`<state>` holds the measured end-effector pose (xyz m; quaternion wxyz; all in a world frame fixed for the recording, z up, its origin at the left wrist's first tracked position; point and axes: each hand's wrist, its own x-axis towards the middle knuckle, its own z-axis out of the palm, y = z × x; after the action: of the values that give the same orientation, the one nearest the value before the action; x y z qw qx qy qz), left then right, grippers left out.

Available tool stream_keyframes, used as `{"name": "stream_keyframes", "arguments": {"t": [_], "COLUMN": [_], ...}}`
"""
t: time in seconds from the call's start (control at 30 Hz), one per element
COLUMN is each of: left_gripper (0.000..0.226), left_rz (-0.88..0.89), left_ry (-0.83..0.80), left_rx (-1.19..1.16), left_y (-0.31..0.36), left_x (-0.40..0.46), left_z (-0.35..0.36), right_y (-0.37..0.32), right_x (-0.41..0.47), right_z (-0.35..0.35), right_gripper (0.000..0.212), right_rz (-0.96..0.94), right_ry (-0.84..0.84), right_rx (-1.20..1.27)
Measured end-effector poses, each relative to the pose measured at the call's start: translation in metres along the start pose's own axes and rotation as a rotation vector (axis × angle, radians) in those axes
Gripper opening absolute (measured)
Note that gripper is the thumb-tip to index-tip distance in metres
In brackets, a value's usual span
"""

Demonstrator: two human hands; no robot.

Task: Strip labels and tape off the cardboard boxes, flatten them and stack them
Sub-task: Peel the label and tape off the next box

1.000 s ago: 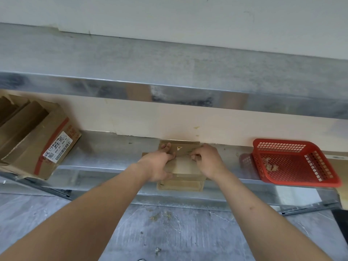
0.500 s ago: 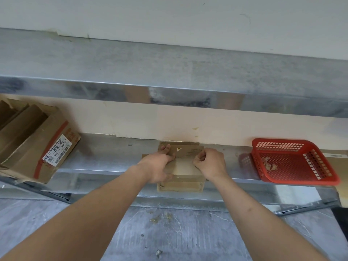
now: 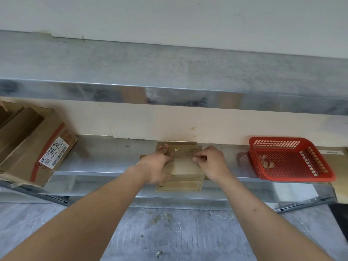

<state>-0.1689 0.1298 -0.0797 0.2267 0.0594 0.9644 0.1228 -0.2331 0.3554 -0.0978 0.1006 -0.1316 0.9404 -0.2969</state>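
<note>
A small flattened cardboard box (image 3: pixel 183 167) lies on the metal shelf (image 3: pixel 105 161) against the wall, its front end hanging over the shelf edge. My left hand (image 3: pixel 160 164) presses flat on its left side, fingers stretched toward the far end. My right hand (image 3: pixel 211 162) is at the box's right edge with thumb and fingertips pinched together on something thin there, apparently a strip of clear tape; the strip itself is hard to make out.
A large cardboard box (image 3: pixel 35 147) with red tape and a white barcode label lies tilted at the shelf's left end. A red plastic basket (image 3: pixel 290 159) holding scraps sits at the right, with flat cardboard (image 3: pixel 339 166) behind it. An upper metal shelf (image 3: pixel 169 72) overhangs. The grey floor (image 3: pixel 178 234) carries scattered debris.
My right hand has shifted a little right and toward me along the box's edge, its fingers now pinched tighter. My left hand stays pressed on the box.
</note>
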Motion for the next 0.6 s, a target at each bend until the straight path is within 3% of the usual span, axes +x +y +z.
{"name": "stream_keyframes", "arguments": {"t": [0.17, 0.3, 0.37, 0.6], "left_gripper": [0.088, 0.089, 0.089, 0.090], "left_rz": [-0.003, -0.009, -0.010, -0.028], "left_ry": [0.000, -0.002, 0.000, -0.007], "left_rx": [-0.006, -0.010, -0.014, -0.015], "left_y": [0.000, 0.002, 0.001, 0.001], "left_x": [-0.001, -0.002, -0.001, 0.001], "left_z": [0.000, 0.000, 0.001, 0.001], "right_y": [0.005, 0.005, 0.009, 0.019], "right_x": [0.001, -0.001, -0.003, -0.010], "right_z": [0.000, -0.003, 0.000, 0.006], "right_gripper": [0.033, 0.012, 0.014, 0.018], "right_rz": [-0.003, 0.013, 0.033, 0.351], "right_ry": [-0.075, -0.010, 0.022, 0.220], "right_rx": [-0.121, -0.087, -0.070, 0.305]}}
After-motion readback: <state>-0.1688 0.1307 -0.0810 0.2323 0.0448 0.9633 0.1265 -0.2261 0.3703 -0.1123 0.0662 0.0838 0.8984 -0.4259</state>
